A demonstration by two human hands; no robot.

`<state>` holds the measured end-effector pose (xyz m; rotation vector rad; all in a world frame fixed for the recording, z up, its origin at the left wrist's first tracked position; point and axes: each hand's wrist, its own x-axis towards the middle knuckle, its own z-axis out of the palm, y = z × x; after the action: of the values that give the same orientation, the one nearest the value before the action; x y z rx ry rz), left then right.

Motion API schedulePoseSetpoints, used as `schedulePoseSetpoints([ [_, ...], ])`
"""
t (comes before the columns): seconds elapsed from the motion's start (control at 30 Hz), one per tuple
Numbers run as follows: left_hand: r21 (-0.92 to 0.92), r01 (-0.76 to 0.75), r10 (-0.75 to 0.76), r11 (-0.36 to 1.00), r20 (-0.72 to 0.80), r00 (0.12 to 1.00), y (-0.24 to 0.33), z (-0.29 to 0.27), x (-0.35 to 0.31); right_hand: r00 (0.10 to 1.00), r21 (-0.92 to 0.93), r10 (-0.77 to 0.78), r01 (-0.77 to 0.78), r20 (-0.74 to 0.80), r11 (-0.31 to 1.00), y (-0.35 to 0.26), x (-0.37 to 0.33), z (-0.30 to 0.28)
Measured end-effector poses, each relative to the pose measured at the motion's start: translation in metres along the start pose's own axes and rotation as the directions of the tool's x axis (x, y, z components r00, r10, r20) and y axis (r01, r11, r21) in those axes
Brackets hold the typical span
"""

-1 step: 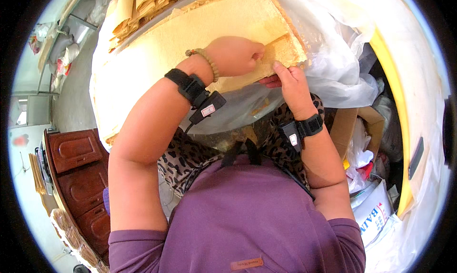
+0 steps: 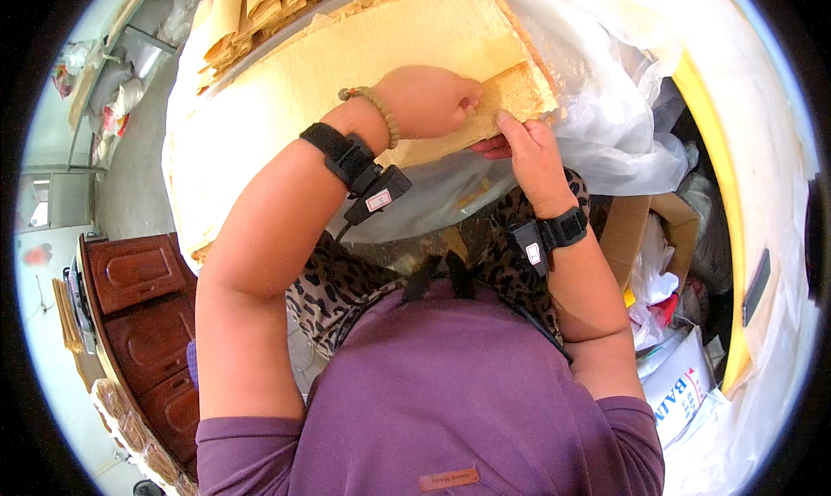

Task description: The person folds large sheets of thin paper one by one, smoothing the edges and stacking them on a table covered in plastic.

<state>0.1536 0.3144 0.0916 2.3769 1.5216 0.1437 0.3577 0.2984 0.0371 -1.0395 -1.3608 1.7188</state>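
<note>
A broad stack of thin, rough-edged yellow sheets (image 2: 415,46) lies in front of me. Over its near right part is my left hand (image 2: 428,102), closed, its fingertips pinched at the edge of the top sheet, where a darker strip shows beneath. What lies inside the curled fingers is mostly hidden. My right hand (image 2: 532,150) grips the near edge close to the right corner, thumb on top and fingers underneath. A beaded bracelet (image 2: 385,119) and black straps are on my wrists.
Folded yellow sheets (image 2: 251,20) are piled at the far left. Clear plastic film (image 2: 606,150) drapes past the stack's right side. Right of my legs stands an open cardboard box (image 2: 625,236) beside plastic bags. A dark red wooden cabinet (image 2: 138,271) is at left.
</note>
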Motion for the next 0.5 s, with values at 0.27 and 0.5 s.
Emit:
schedulePoseSetpoints([
  [0.27, -0.184, 0.13, -0.082, 0.974, 0.247, 0.966, 0.008, -0.03, 0.0, 1.0, 0.03, 0.014, -0.013, -0.028, 0.999, -0.001, 0.0, 0.002],
  [0.5, 0.067, -0.005, -0.005, 0.998, 0.144, 0.99, 0.005, -0.023, -0.005, 0.998, 0.043, 0.043, -0.042, -0.038, 0.998, -0.008, -0.002, 0.006],
])
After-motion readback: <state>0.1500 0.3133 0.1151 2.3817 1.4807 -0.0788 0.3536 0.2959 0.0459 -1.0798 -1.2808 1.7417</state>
